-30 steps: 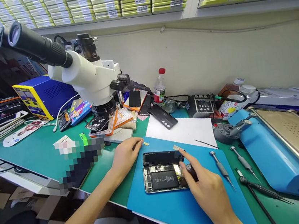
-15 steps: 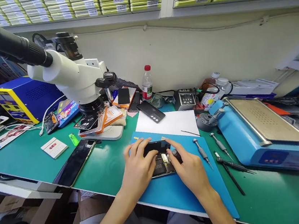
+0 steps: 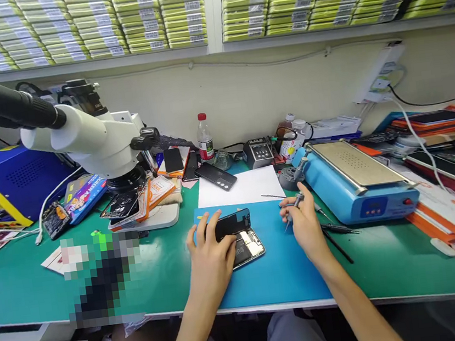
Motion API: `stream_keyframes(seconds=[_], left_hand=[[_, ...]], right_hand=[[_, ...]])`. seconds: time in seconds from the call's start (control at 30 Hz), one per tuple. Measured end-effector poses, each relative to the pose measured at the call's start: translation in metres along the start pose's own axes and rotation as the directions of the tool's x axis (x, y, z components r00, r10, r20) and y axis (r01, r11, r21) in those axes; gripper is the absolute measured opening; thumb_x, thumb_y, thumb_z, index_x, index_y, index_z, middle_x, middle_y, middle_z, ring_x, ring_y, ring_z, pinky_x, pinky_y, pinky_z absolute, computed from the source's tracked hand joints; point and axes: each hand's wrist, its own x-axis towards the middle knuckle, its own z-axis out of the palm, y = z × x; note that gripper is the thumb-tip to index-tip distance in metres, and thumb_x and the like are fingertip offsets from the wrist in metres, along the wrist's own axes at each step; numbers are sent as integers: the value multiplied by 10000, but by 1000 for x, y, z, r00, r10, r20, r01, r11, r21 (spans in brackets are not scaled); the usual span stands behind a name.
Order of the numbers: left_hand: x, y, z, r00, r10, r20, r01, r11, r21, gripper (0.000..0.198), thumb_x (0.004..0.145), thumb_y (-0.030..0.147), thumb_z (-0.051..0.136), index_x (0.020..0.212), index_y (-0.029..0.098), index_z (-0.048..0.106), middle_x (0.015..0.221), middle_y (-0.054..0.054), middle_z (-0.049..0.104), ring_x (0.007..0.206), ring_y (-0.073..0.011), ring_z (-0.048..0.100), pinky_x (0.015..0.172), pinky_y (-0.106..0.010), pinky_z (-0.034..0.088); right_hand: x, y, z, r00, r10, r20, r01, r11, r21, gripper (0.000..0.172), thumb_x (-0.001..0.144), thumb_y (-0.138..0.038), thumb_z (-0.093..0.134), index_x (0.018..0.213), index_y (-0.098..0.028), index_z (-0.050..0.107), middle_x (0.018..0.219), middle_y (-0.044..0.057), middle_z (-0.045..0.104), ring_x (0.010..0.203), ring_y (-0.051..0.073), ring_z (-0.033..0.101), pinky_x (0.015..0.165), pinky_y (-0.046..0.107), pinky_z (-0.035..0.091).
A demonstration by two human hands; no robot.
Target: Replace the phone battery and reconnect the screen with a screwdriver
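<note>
An opened phone (image 3: 248, 243) lies on a blue mat (image 3: 278, 264) near the table's front edge, its dark screen panel (image 3: 234, 223) lifted and tilted up at the far side. My left hand (image 3: 210, 253) rests on the phone with fingers spread over the screen panel and the body. To the right, my right hand (image 3: 304, 222) is raised off the mat and pinches a small grey screwdriver (image 3: 295, 202) by its shaft. The phone's battery and boards show beside my left fingers.
A white microscope (image 3: 82, 138) stands at the left on the green table (image 3: 388, 267). A blue heating plate machine (image 3: 357, 182) sits right of the mat, with more screwdrivers (image 3: 334, 229) beside it. White paper (image 3: 246, 187), a black phone back (image 3: 215, 176) and a bottle (image 3: 204, 137) lie behind.
My right hand left the phone and moved right, now holding a screwdriver. My left hand stayed on the phone, whose screen panel is tilted up. The camera view swung to the right.
</note>
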Motion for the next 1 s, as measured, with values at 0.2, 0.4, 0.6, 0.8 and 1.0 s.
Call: stream_keyframes(seconds=[0.2, 0.4, 0.6, 0.8, 1.0], left_hand=[[-1, -2, -3, 1000, 18, -3, -18, 1000, 10, 137, 1019, 257, 651, 972, 252, 779, 1630, -127, 516, 1537, -410, 424, 1201, -729, 373], [-2, -8, -1, 998, 52, -24, -52, 999, 3, 91, 999, 240, 676, 966, 242, 760, 1634, -140, 501, 1565, -432, 379, 1179, -742, 395], [-7, -9, -3, 998, 55, 27, -55, 998, 22, 181, 1045, 275, 608, 1015, 232, 781, 1701, -124, 427, 1644, -401, 261, 1264, -686, 332], [-8, -9, -4, 997, -19, 70, 19, 1000, 6, 192, 1044, 300, 612, 1058, 260, 799, 1657, -106, 479, 1618, -384, 315, 1275, -639, 339], [-9, -10, -4, 998, -33, 48, 34, 999, -20, 159, 1015, 277, 656, 1032, 264, 814, 1615, -115, 511, 1559, -378, 390, 1227, -619, 401]], right_hand=[[-22, -5, -12, 993, -103, 58, 112, 976, -185, 476, 1048, -317, 504, 1507, -192, 534, 1100, 127, 748, 989, 251, 749, 860, 413, 628], [-31, -26, -5, 983, -179, 51, 186, 941, -283, 482, 1058, -390, 526, 1495, -188, 535, 1155, 147, 753, 920, 262, 742, 815, 394, 599], [-21, -51, 44, 989, -149, -12, 149, 978, 149, 587, 1086, -404, 466, 1606, -242, 246, 1039, 65, 709, 676, 167, 652, 614, 316, 559], [-34, -38, 51, 973, -230, 18, 220, 950, 220, 513, 1057, -431, 585, 1508, -263, 407, 1008, 54, 668, 842, 211, 689, 765, 383, 610], [-40, -38, 52, 975, -210, 77, 196, 969, 151, 487, 1059, -391, 557, 1502, -251, 409, 1049, 70, 701, 846, 221, 704, 751, 392, 601]])
